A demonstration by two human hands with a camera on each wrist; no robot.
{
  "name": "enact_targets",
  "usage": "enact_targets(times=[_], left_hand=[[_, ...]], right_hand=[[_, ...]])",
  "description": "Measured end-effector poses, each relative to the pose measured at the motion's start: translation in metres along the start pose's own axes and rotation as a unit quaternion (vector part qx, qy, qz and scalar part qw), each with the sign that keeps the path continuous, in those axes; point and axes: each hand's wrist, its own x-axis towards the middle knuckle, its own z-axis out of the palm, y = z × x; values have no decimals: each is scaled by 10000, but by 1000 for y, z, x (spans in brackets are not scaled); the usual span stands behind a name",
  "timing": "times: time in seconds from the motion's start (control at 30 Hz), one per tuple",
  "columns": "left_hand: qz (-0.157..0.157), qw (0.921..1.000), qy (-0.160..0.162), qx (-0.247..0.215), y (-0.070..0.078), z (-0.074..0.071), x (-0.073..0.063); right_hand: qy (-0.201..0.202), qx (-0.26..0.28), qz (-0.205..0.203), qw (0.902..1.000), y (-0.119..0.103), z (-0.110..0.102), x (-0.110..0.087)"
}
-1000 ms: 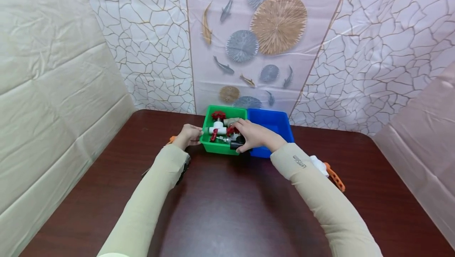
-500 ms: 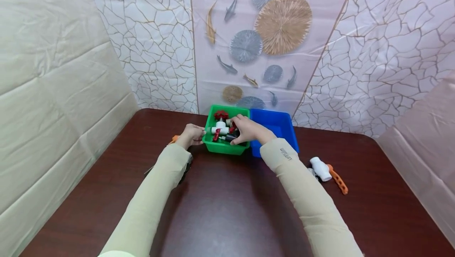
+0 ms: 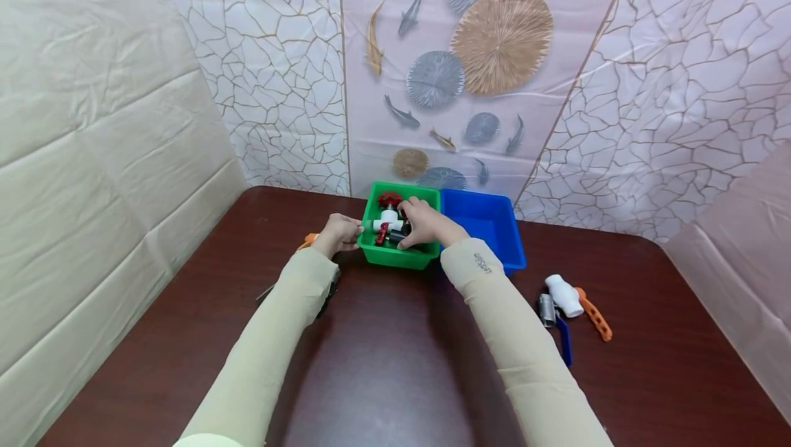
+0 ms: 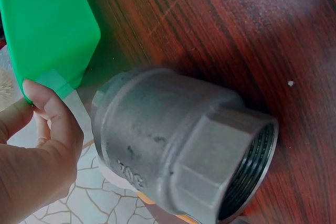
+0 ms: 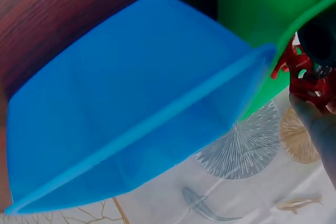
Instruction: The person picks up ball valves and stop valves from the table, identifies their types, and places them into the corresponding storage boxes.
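My left hand [image 3: 340,233] pinches the left rim of a green bin [image 3: 395,259] between thumb and finger, as the left wrist view shows. My right hand [image 3: 426,222] reaches into that bin, its fingers curled around a valve with a black tubular body [image 3: 397,235]. In the right wrist view, a fingertip touches a red handwheel [image 5: 314,85] beside the black tube end [image 5: 320,38]. A white tee-shaped valve [image 3: 389,217] with a red handwheel [image 3: 389,198] lies in the bin, left of the right hand. The hand hides part of the contents.
A blue bin [image 3: 518,244] stands against the green one's right side. Farther right lie a white ball valve [image 3: 564,296] with an orange lever and a metal valve [image 3: 546,310] with a blue lever. A steel threaded fitting [image 4: 157,135] lies near the left wrist.
My right hand has moved left and deeper into the green bin with the black-bodied valve. The left hand keeps its hold on the rim. The view has shifted, uncovering the valves at right.
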Motion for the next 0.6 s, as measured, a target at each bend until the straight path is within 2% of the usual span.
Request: enact_targets(times=[0.2,0.43,0.6], left_hand=[[-4,10000,57,-36,2,0,0],[-3,10000,50,-85,1,-1,0],[-8,9999,65,-109,1,1,0]], right_hand=[[-55,35,80,9999,-4,-3,8],[-459,414,173,9979,-11,2,16],[-511,479,172,9974,-9,6,18]])
